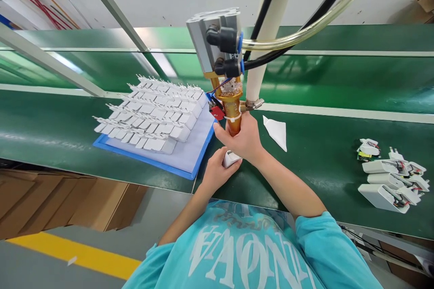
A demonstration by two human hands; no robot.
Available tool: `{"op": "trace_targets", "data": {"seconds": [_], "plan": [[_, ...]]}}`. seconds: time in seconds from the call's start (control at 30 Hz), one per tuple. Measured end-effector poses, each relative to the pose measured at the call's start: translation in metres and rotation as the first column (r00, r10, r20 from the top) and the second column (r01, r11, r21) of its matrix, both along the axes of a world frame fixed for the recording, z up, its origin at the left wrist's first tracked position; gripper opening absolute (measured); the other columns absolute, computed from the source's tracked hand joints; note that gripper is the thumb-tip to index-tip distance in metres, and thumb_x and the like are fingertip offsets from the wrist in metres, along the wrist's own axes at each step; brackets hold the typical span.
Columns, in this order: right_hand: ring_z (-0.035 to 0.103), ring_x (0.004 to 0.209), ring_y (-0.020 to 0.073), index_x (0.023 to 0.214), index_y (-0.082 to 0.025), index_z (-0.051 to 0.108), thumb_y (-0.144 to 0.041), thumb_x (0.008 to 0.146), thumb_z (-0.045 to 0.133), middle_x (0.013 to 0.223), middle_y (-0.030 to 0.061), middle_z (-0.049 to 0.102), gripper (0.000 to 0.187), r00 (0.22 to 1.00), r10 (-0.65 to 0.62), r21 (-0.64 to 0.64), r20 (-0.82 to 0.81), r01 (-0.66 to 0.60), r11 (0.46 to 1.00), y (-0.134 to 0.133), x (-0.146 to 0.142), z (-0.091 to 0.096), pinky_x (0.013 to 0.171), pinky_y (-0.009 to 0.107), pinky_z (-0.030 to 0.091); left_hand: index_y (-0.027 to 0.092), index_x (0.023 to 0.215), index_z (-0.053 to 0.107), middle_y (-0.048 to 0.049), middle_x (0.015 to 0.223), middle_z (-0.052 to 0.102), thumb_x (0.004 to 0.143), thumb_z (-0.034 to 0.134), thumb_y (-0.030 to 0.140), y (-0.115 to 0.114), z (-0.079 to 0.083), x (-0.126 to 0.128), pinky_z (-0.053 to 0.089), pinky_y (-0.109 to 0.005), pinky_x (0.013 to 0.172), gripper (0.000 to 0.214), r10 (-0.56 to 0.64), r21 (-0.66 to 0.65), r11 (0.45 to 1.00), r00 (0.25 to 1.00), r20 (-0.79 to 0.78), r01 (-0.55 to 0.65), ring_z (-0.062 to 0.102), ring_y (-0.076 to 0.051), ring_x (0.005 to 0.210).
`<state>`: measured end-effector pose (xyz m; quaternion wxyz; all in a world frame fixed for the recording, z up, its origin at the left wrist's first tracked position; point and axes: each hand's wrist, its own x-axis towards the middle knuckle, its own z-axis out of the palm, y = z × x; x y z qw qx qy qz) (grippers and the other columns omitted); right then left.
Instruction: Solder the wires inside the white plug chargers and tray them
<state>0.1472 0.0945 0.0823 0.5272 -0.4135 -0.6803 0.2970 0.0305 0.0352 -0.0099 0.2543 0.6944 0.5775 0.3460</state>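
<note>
My left hand point(219, 169) is closed around a small white plastic charger housing point(231, 159), held just above the green bench top. Wrapped round the lower end of a gold-coloured pneumatic tool point(232, 109) is my right hand point(244, 141), with its thumb to the left below a red switch point(217, 112). The tool hangs upright from a grey air cylinder point(215, 40). The housing is right below the tool and partly hidden by my fingers; I cannot tell whether the two touch.
Rows of white charger units point(159, 113) fill a blue-edged tray point(190, 162) on the left. Open white housings with wired parts point(389, 180) lie at far right. A white paper scrap point(276, 133) lies beside the tool. Air hoses point(305, 31) cross above; cardboard boxes point(98, 203) stand below left.
</note>
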Motion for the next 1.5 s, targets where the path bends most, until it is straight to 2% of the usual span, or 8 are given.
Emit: {"op": "trace_targets", "data": {"seconds": [0.23, 0.5, 0.7, 0.87, 1.03, 1.23, 1.5], "plan": [[0.049, 0.059, 0.0133, 0.078, -0.023, 0.038, -0.024, 0.076, 0.050, 0.062, -0.0053, 0.045, 0.012, 0.998, 0.006, 0.085, -0.057, -0.002, 0.996, 0.003, 0.001, -0.004, 0.060, 0.028, 0.042, 0.019, 0.098, 0.062, -0.0015, 0.075, 0.063, 0.081, 0.063, 0.042, 0.000, 0.003, 0.002, 0.044, -0.026, 0.061, 0.029, -0.018, -0.001, 1.000, 0.999, 0.038, 0.018, 0.058, -0.017, 0.066], [0.045, 0.051, 0.0112, 0.068, -0.024, 0.033, -0.038, 0.080, 0.064, 0.055, -0.0074, 0.041, 0.036, 1.000, 0.011, 0.089, -0.023, -0.009, 0.996, 0.000, 0.002, -0.001, 0.054, 0.027, 0.039, 0.019, 0.091, 0.061, -0.0019, 0.076, 0.065, 0.080, 0.063, 0.041, -0.002, 0.001, 0.004, 0.045, -0.026, 0.061, 0.025, -0.004, -0.057, 0.998, 0.999, 0.040, 0.006, 0.060, -0.018, 0.067], [0.044, 0.048, 0.0094, 0.063, -0.023, 0.036, -0.043, 0.080, 0.066, 0.051, -0.0075, 0.043, 0.040, 0.998, 0.024, 0.032, -0.052, -0.023, 0.999, -0.008, -0.002, 0.001, 0.052, 0.026, 0.040, 0.018, 0.096, 0.058, -0.0041, 0.085, 0.070, 0.075, 0.067, 0.034, -0.005, -0.007, 0.012, 0.050, -0.028, 0.066, 0.028, 0.040, -0.134, 0.991, 0.989, 0.142, -0.021, 0.066, -0.021, 0.076], [0.041, 0.046, 0.0089, 0.059, -0.023, 0.032, -0.041, 0.077, 0.069, 0.048, -0.0079, 0.038, 0.045, 0.998, 0.043, 0.026, -0.049, -0.042, 0.999, -0.016, -0.007, 0.003, 0.051, 0.026, 0.038, 0.018, 0.110, 0.058, -0.0090, 0.110, 0.069, 0.073, 0.066, 0.027, -0.008, -0.017, 0.025, 0.052, -0.034, 0.082, 0.039, 0.031, -0.122, 0.993, 0.966, 0.258, 0.001, 0.065, -0.025, 0.097], [0.042, 0.046, 0.0100, 0.059, -0.024, 0.033, -0.040, 0.077, 0.069, 0.047, -0.0075, 0.038, 0.043, 0.999, 0.026, 0.005, -0.037, -0.026, 1.000, -0.021, -0.009, 0.005, 0.051, 0.026, 0.040, 0.018, 0.116, 0.056, -0.0103, 0.116, 0.067, 0.071, 0.069, 0.029, -0.012, -0.020, 0.033, 0.053, -0.036, 0.085, 0.049, 0.058, -0.152, 0.988, 0.906, 0.420, 0.007, 0.065, -0.025, 0.099], [0.040, 0.044, 0.0091, 0.061, -0.024, 0.033, -0.039, 0.077, 0.067, 0.047, -0.0079, 0.038, 0.041, 1.000, -0.004, -0.016, -0.018, 0.003, 1.000, -0.024, -0.010, 0.005, 0.050, 0.025, 0.040, 0.018, 0.120, 0.052, -0.0130, 0.122, 0.064, 0.073, 0.071, 0.035, -0.013, -0.023, 0.040, 0.051, -0.041, 0.092, 0.053, 0.041, -0.113, 0.993, 0.836, 0.548, 0.025, 0.061, -0.030, 0.113], [0.054, 0.063, 0.0127, 0.061, -0.023, 0.033, -0.029, 0.077, 0.055, 0.063, -0.0016, 0.048, 0.028, 0.998, 0.029, 0.000, -0.059, -0.029, 1.000, -0.023, -0.011, 0.002, 0.065, 0.028, 0.049, 0.017, 0.103, 0.050, -0.0099, 0.100, 0.066, 0.068, 0.073, 0.039, -0.013, -0.024, 0.044, 0.053, -0.035, 0.075, 0.047, 0.101, -0.113, 0.993, 0.815, 0.570, -0.043, 0.066, -0.025, 0.089]]}}
